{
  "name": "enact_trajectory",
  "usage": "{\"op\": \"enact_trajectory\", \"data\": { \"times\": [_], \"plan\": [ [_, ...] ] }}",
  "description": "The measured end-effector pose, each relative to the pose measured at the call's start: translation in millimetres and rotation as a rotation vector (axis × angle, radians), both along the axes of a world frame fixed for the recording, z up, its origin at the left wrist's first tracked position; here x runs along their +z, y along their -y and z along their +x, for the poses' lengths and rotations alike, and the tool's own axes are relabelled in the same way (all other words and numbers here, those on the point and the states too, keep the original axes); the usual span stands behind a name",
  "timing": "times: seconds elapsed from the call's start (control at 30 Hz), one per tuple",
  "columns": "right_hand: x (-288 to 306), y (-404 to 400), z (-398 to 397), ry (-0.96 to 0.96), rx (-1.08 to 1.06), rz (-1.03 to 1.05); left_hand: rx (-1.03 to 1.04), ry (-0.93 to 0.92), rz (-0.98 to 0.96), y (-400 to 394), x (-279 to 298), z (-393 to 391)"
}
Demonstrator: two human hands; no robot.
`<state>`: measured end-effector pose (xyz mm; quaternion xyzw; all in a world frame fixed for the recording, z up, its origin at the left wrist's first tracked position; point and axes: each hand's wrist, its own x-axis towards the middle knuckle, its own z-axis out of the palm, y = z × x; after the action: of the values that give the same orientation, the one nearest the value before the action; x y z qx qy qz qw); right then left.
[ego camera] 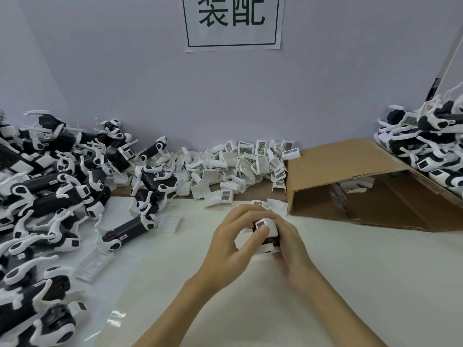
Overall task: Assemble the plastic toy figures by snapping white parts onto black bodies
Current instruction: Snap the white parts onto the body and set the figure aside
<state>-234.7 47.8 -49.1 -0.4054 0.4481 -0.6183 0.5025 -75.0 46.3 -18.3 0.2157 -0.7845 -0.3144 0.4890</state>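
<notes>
Both my hands hold one toy figure (267, 234) above the middle of the white table (350, 271). The figure has a black body with a white cap on its near end, and most of it is hidden by my fingers. My left hand (230, 241) wraps it from the left, thumb pressed on the white cap. From the right, my right hand (292, 246) grips it. A heap of loose white parts (240, 166) lies at the back against the wall. Black bodies with white legs (50, 196) are piled on the left.
A brown cardboard box (350, 171) lies on its side at the right, open toward me. More black-and-white figures (431, 146) are stacked on and behind it. Loose white parts (95, 266) and a single figure (125, 232) lie left of my hands. A paper sign (233, 21) hangs on the wall.
</notes>
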Motion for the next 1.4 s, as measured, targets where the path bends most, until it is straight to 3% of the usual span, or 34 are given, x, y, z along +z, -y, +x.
{"op": "enact_trajectory", "data": {
  "times": [0.07,0.17,0.33,0.43,0.53,0.67,0.77,0.87,0.97,1.07,1.13,1.2,1.27,1.4],
  "plan": [
    [2,-3,-2,-0.010,-0.068,-0.026,0.014,0.028,0.008,-1,0,-1],
    [7,-6,-2,-0.083,-0.270,-0.048,0.194,0.055,0.034,0,-1,-4],
    [12,-14,0,-0.421,-0.462,-0.269,0.089,0.006,0.601,5,-1,-7],
    [10,-15,5,-0.492,-0.369,-0.355,-0.082,-0.226,0.812,13,-3,-4],
    [14,-14,9,-0.267,-0.227,-0.256,0.006,-0.199,0.619,18,-5,2],
    [12,-12,8,-0.141,-0.078,-0.090,0.058,-0.072,0.240,21,-10,12],
    [13,-13,10,-0.119,-0.066,-0.103,0.043,-0.055,0.151,23,-8,16],
    [15,-11,4,-0.127,-0.144,-0.095,0.064,-0.042,0.164,22,-7,13],
    [16,-10,-7,-0.227,-0.117,-0.049,0.108,-0.108,0.313,18,-2,8],
    [14,-11,-12,-0.361,-0.018,-0.037,0.021,-0.219,0.723,20,1,9],
    [14,-12,-7,-0.351,-0.041,-0.110,-0.086,-0.258,1.023,24,1,11],
    [15,-13,-4,-0.364,-0.091,-0.199,-0.162,-0.321,1.167,29,-2,12],
    [15,-13,-4,-0.379,-0.146,-0.217,-0.219,-0.293,1.143,32,-2,15],
    [18,-14,-7,-0.301,-0.209,-0.154,-0.130,0.013,0.828,31,-2,19]
  ]
}}
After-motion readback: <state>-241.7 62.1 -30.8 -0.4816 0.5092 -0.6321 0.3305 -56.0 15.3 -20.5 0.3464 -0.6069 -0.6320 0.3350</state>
